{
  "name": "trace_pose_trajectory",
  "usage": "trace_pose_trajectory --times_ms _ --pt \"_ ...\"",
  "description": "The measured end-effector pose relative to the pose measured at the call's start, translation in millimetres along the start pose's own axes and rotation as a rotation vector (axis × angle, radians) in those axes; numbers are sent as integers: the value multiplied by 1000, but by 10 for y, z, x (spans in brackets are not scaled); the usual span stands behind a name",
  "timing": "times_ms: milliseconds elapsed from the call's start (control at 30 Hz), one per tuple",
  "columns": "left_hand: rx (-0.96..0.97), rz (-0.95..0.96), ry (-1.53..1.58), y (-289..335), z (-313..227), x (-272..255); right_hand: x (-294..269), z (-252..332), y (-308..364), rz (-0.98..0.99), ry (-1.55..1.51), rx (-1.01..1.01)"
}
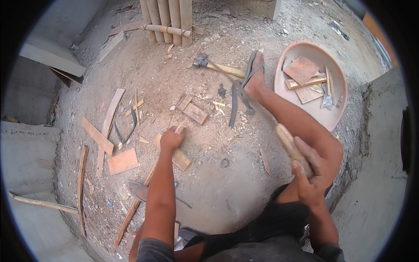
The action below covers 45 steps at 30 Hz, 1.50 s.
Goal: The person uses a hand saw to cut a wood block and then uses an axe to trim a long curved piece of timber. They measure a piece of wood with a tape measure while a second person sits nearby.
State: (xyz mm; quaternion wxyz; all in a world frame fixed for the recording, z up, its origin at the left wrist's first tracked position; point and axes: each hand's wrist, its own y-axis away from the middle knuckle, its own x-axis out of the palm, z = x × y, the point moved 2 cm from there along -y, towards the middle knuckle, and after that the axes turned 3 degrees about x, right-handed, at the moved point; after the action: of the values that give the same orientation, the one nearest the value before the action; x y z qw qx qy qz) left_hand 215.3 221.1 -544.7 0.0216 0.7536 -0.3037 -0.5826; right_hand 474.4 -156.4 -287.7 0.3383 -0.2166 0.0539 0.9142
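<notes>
My right hand grips the wooden handle of a long-bladed knife, like a machete. Its thin blade, smeared by motion, points up and away to the left. My left hand is closed around the upper end of a long wooden stick, which slants down past my left foot. Under that hand, a flat wooden block lies on the dirt. The blade is raised and apart from the stick. Just beyond my left hand lie joined scraps of board.
A hammer lies by my right sandal. On the right, a pinkish basin holds wood and tile pieces. Loose boards and a square piece lie left. Bamboo poles stand ahead; concrete walls flank both sides.
</notes>
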Motion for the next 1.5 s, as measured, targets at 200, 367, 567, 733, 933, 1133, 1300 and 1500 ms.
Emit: trace_pose_trajectory --times_ms 200,367,567,733,933,1133,1300,1500 --pt "-79 -64 -147 48 -39 24 -1285 -358 -270 -543 312 -111" --pt "-180 -120 -199 120 -60 49 -1378 -1657 -239 -552 258 202" --pt "2 -43 54 114 180 339 -123 -1934 -1364 -382 -145 417" --pt "67 -35 138 154 711 198 1007 -1254 -2720 -297 -638 489" --pt "-116 117 315 175 43 345 1164 -1729 -3040 -252 -548 475" --pt "-100 96 13 320 241 -17 1272 -1382 -3020 -235 -640 455" --pt "-113 161 -171 274 -232 -276 1304 -1408 -3022 -249 -651 463" --pt "-19 12 -75 269 -164 -129 1515 -1347 -3001 -260 -728 488"
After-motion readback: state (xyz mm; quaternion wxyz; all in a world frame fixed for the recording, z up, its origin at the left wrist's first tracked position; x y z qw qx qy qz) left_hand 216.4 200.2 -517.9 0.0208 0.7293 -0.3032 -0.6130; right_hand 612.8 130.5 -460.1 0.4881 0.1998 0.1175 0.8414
